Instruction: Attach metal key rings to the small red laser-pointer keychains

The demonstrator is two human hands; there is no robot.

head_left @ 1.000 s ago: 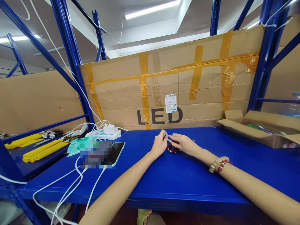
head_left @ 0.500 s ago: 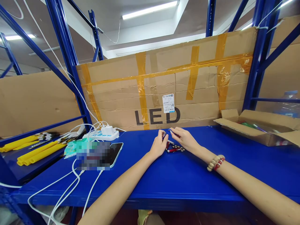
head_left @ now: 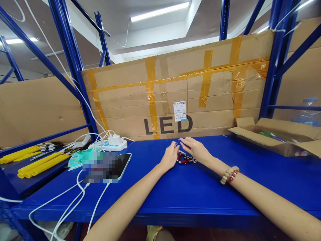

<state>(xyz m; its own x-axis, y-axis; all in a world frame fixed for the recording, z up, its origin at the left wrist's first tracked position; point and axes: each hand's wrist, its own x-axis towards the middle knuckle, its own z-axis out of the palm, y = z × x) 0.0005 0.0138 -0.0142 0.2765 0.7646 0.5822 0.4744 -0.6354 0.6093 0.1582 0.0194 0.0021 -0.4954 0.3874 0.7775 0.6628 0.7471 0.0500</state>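
Left hand (head_left: 170,156) and right hand (head_left: 196,150) pinch one small metal piece (head_left: 178,144) together; behind, cardboard sheet (head_left: 175,97) reads "LED"; its label (head_left: 180,110) is illegible.

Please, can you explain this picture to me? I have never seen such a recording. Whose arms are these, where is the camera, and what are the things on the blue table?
The camera sits on a person's head and looks forward and down, so the two bare arms are that person's own. The left hand and right hand meet over a small part, too tiny to name. Beneath them lie small red pieces on the blue table. To the left are a phone, a white power strip with cables, and yellow tubes. An open cardboard box stands on the right.
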